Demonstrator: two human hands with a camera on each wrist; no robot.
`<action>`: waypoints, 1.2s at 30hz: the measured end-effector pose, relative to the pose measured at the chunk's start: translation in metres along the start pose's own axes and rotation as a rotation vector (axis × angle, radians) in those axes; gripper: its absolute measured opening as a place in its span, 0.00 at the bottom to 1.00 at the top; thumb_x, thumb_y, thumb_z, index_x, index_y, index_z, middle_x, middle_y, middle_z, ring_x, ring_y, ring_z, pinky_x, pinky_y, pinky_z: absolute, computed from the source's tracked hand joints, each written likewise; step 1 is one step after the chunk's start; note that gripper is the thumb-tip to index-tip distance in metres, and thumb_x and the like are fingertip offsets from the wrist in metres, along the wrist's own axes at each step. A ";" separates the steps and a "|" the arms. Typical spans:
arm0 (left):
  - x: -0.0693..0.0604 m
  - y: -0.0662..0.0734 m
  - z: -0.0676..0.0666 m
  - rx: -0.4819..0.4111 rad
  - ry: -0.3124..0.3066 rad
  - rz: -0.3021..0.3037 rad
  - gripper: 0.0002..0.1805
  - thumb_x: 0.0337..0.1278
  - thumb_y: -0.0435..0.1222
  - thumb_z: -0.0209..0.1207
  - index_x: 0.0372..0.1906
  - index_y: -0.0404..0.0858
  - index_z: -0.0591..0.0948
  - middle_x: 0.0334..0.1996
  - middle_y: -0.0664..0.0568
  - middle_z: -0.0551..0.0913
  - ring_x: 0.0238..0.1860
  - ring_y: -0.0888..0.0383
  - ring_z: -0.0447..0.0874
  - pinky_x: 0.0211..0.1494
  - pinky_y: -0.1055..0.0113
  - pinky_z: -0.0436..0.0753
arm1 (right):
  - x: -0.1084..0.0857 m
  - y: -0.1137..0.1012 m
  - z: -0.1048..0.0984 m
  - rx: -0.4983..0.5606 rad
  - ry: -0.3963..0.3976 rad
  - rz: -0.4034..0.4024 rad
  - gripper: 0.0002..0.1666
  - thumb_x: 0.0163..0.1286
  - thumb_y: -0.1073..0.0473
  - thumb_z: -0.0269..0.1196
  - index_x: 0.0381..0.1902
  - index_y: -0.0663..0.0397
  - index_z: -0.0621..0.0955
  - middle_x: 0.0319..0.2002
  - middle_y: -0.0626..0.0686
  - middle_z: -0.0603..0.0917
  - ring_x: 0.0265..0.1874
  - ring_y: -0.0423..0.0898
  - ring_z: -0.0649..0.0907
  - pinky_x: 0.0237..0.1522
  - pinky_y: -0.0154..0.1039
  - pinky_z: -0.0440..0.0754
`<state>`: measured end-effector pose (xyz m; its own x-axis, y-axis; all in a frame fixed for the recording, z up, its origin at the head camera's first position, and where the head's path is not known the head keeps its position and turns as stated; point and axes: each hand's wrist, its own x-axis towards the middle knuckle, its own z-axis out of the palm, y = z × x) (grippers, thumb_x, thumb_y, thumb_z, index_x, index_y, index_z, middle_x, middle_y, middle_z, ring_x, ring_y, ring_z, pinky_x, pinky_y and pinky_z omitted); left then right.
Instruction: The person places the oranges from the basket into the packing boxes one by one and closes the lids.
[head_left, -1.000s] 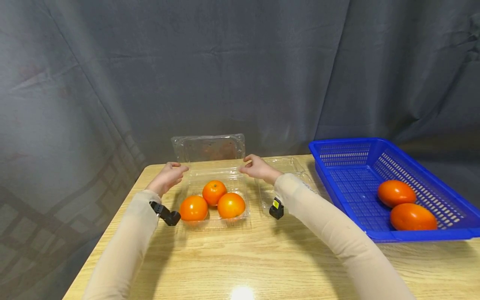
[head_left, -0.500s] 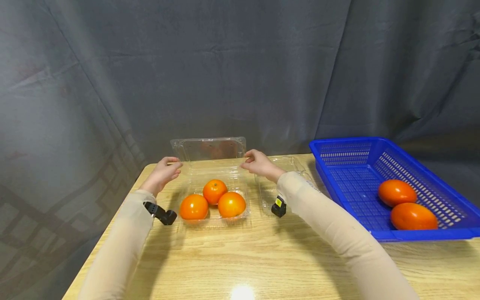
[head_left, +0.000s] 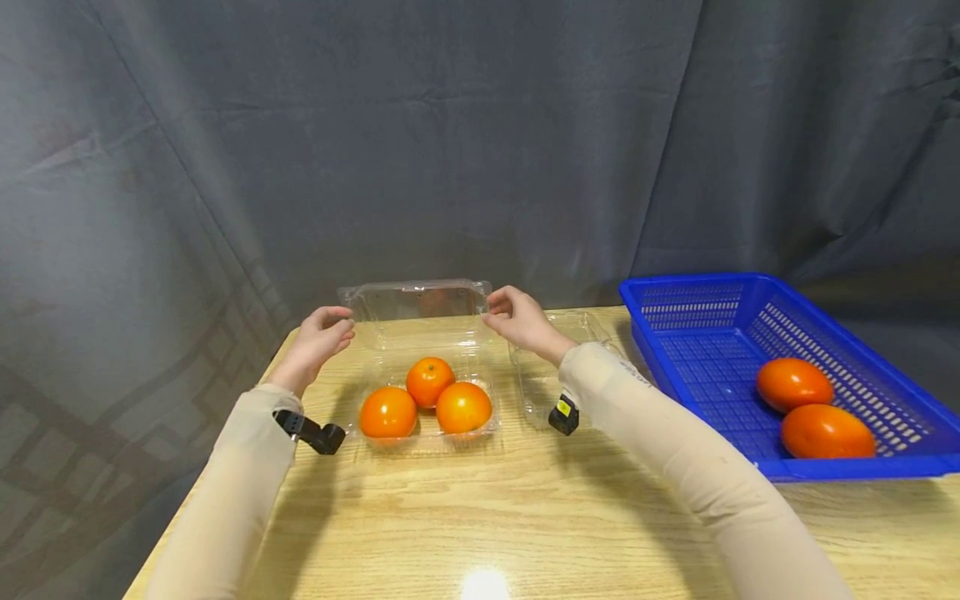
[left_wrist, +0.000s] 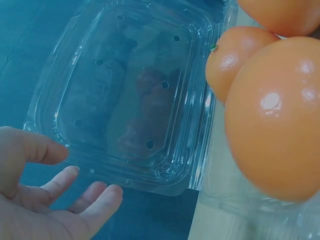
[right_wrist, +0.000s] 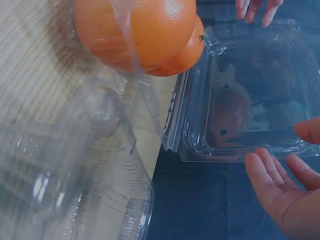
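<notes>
The clear lid (head_left: 416, 287), raised behind three oranges (head_left: 430, 392) in the container base (head_left: 423, 446), is flanked by the left hand (head_left: 311, 346) and right hand (head_left: 527, 322), both extended forward, thumbs parted from relaxed fingers; contact cannot be told.

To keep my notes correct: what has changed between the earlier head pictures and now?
The left hand moved leftward and farther back; the right hand went slightly farther back. The clear plastic lid shows its upper edge a little lower. No grasp or release is clear. The three oranges and blue basket stayed.
</notes>
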<state>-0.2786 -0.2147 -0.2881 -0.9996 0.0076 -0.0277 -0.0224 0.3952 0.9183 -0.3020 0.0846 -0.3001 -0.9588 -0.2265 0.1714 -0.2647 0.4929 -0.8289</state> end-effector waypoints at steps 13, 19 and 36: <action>-0.005 0.006 -0.003 -0.095 0.026 0.044 0.33 0.72 0.48 0.32 0.65 0.24 0.55 0.64 0.28 0.58 0.65 0.37 0.62 0.73 0.51 0.62 | -0.005 -0.013 -0.007 0.072 0.035 -0.054 0.17 0.66 0.62 0.59 0.50 0.65 0.74 0.45 0.64 0.79 0.41 0.57 0.82 0.42 0.39 0.85; -0.010 0.007 -0.004 -0.103 0.045 0.078 0.33 0.72 0.50 0.31 0.63 0.24 0.58 0.60 0.29 0.63 0.65 0.37 0.62 0.73 0.50 0.61 | -0.008 -0.017 -0.008 0.096 0.031 -0.072 0.16 0.66 0.62 0.58 0.49 0.65 0.74 0.45 0.64 0.79 0.40 0.55 0.82 0.44 0.41 0.85; -0.013 0.003 -0.006 -0.086 0.154 0.140 0.23 0.69 0.49 0.41 0.55 0.35 0.68 0.44 0.55 0.73 0.41 0.72 0.74 0.68 0.54 0.71 | -0.015 -0.018 -0.007 0.021 0.092 -0.184 0.10 0.67 0.63 0.58 0.44 0.62 0.77 0.41 0.63 0.83 0.36 0.53 0.84 0.37 0.38 0.85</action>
<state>-0.2655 -0.2190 -0.2825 -0.9838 -0.0860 0.1574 0.1223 0.3199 0.9395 -0.2840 0.0848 -0.2841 -0.9001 -0.2330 0.3683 -0.4351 0.4326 -0.7897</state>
